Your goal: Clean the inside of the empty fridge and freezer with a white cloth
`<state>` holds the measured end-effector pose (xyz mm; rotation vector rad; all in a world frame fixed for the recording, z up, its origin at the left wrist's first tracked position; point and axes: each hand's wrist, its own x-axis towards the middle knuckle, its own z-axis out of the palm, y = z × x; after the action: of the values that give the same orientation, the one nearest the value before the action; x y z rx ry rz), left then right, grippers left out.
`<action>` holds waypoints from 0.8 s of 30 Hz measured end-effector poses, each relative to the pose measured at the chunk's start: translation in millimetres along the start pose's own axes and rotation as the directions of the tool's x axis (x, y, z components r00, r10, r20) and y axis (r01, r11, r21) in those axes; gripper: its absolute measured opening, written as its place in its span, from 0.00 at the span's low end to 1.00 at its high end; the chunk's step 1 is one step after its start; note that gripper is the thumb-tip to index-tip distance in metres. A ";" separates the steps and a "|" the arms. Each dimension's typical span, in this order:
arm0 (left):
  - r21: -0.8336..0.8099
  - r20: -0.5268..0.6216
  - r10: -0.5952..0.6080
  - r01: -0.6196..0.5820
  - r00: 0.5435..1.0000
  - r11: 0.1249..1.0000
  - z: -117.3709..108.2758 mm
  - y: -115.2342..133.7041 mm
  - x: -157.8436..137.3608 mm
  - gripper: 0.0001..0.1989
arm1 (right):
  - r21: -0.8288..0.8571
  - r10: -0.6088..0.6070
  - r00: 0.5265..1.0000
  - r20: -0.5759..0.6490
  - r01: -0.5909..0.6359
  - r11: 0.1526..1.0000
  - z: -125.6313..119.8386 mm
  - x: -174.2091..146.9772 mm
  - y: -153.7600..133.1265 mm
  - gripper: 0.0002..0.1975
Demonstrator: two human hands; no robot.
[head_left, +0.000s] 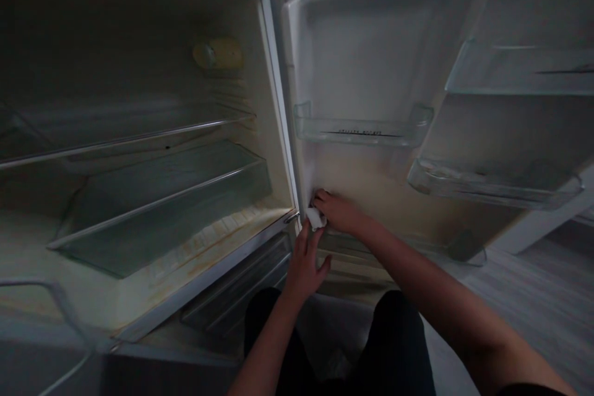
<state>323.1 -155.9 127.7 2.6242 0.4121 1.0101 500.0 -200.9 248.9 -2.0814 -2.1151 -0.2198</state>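
Observation:
In the head view my right hand point(335, 210) is closed on a small white cloth or tissue point(316, 218), pressing it to the inner edge of the open fridge door point(362, 179) near the hinge side. Which of cloth or tissue it is, I cannot tell. My left hand point(306, 260) sits just below, fingers stretched upward and thumb apart, with its fingertips close to the white piece. Whether those fingertips touch it is unclear. The fridge cabinet point(213, 260), with brownish stains along its front ledge, stands open to the left.
Clear door bins point(364, 130) project from the door above my hands and to the right. Inside the cabinet are a glass shelf point(130, 139), a tilted clear drawer point(167, 216) and a yellowish lamp cover point(218, 53). My knees point(399, 334) are close below. Grey flooring point(547, 297) lies at right.

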 end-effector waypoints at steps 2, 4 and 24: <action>0.009 -0.012 0.005 -0.005 1.000 1.000 1.1 -0.2 0.0 0.34 | -0.071 -0.008 1.000 0.016 0.009 0.997 -0.7 4.2 1.6 0.13; 0.022 -0.030 0.003 -0.002 1.000 1.000 3.4 -1.6 -0.6 0.33 | -0.082 -0.020 0.999 0.046 0.024 0.996 1.8 5.8 2.3 0.13; 0.026 -0.178 0.116 -0.114 0.977 0.993 9.0 -15.5 3.3 0.31 | -0.092 0.321 0.716 0.620 -0.339 0.936 -41.4 -124.5 70.8 0.23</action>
<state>329.2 -142.1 117.5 2.6060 0.3119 1.2924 573.2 -330.2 261.0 -2.7387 -1.9306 0.6472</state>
